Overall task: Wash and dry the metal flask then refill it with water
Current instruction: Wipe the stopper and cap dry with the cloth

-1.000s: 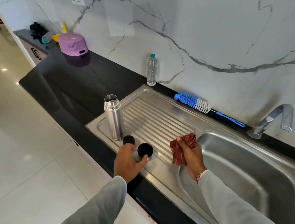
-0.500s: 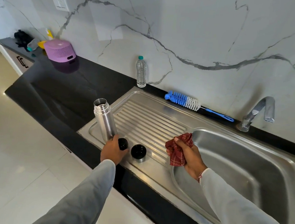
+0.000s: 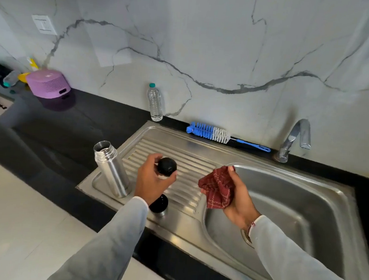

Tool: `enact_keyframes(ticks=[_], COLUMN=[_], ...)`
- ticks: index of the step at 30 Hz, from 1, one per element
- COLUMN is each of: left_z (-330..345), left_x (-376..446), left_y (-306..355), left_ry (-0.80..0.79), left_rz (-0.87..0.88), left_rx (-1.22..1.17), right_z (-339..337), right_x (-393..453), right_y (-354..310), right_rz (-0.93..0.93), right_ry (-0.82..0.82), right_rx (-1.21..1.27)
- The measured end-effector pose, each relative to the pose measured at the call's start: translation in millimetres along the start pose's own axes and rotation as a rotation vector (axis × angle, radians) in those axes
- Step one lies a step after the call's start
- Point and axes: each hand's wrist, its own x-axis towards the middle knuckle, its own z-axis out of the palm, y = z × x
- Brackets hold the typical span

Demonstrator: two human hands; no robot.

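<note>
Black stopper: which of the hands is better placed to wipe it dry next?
Likely the right hand: it holds the red cloth bunched beside the black stopper, which the left hand grips raised over the drainboard. The left hand is occupied holding it.

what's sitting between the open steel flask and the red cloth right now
In the head view, the left hand holding the black stopper lies between the flask and the cloth, above the ribbed drainboard.
</note>
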Motion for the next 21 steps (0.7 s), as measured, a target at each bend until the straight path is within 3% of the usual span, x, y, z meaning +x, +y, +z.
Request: enact_keyframes(ticks=[6, 9, 11, 14, 21], left_z=[59, 93, 111, 136, 164], left_x=[4, 0, -4, -5, -14], left_y=[35, 56, 69, 90, 132], left_ry=[-0.123, -0.289, -0.411, -0.568, -0.574], left_rz=[0.179, 0.257, 0.257, 0.245, 0.390], left_rx=[-0.105, -0.131, -0.192, -0.229, -0.006], right_z=[-10, -18, -22, -32, -64], right_x=[-10, -14, -14, -29, -36], right_y=[-30, -41, -44, -44, -51], right_rz=[-0.237, -0.319, -0.368, -0.462, -0.643], right_ry=[0.012, 0.112, 0.244, 0.388, 0.486], right_rx=[0.088, 0.076, -0.050, -0.433, -0.757])
